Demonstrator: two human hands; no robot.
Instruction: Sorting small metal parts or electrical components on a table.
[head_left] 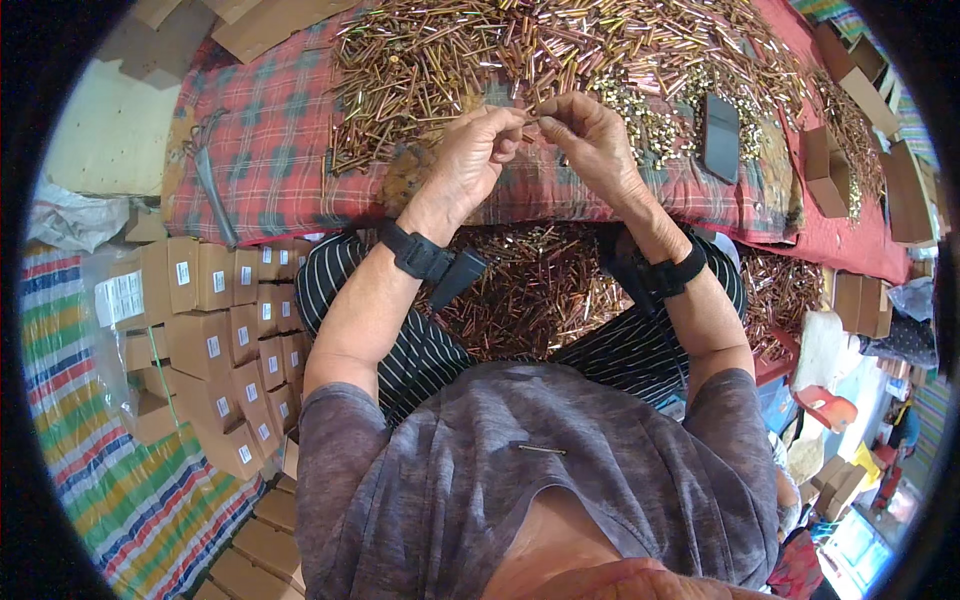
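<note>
My left hand [470, 155] and my right hand [597, 140] meet fingertip to fingertip over the near part of a cloth-covered work surface. The fingers of both are pinched around something small. It is mostly hidden, and I cannot make out its kind. Just beyond my hands spreads a wide heap of long, thin, gold-coloured metal rods [430, 85], bolt-like in shape. Beside my right hand lie many small, shiny, nut-like pieces [650, 135]. A red plaid cloth [270, 130] lies under the heap. Both my wrists wear black straps with dark modules.
A black phone [720, 138] lies at the right of the cloth, and a slim grey tool [213, 195] at its left edge. More rods [520, 290] fill the space between my knees. Stacked cardboard boxes [215, 345] stand at left; opened boxes [825, 170] sit at right.
</note>
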